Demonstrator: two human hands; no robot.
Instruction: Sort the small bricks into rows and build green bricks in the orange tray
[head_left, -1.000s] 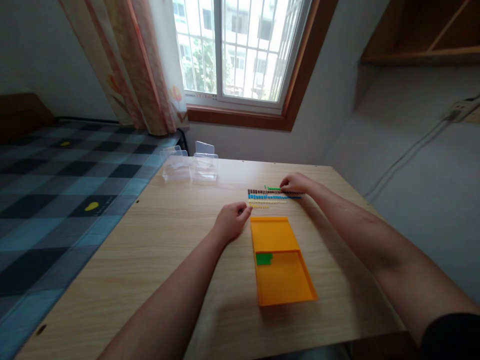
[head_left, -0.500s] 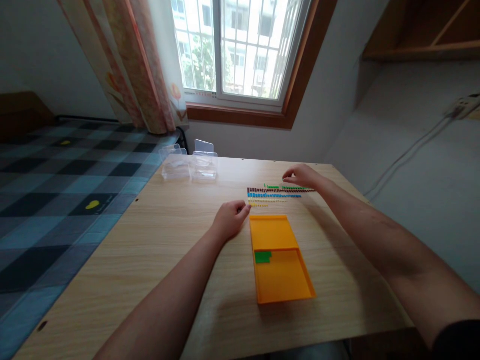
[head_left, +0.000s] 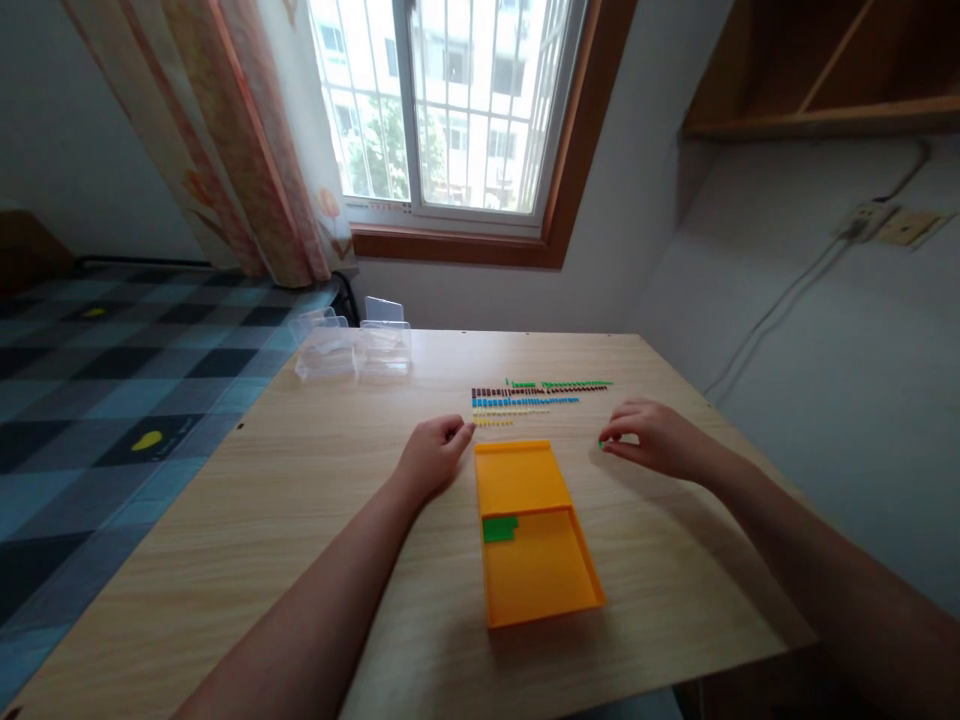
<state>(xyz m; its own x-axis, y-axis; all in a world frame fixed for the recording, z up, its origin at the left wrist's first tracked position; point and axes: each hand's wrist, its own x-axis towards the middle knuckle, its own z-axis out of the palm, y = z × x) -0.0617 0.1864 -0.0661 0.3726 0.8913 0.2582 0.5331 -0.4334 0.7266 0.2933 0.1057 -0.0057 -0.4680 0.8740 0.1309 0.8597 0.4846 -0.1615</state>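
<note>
My right hand (head_left: 649, 438) is above the table to the right of the orange tray, its thumb and fingers pinched on a small green block (head_left: 601, 444). My left hand (head_left: 435, 455) rests on the table with curled fingers, near the left end of a row of yellow pieces (head_left: 495, 423). Whether it holds anything is hidden. The orange tray (head_left: 523, 478) has two sections; several green blocks (head_left: 499, 529) sit together in the near one's upper left corner. Beyond it lie rows of blue pieces (head_left: 525, 401), dark brown pieces (head_left: 491, 392) and green pieces (head_left: 577, 385).
Two clear plastic boxes with raised lids (head_left: 386, 345) stand at the table's back left. A bed with a checked cover (head_left: 165, 360) borders the table (head_left: 315, 520) on the left. A wall socket with a cable (head_left: 870, 220) is at the right.
My right hand has come back from the green row toward me, carrying a green block. My left hand stays beside the yellow row. The whole view has shifted slightly.
</note>
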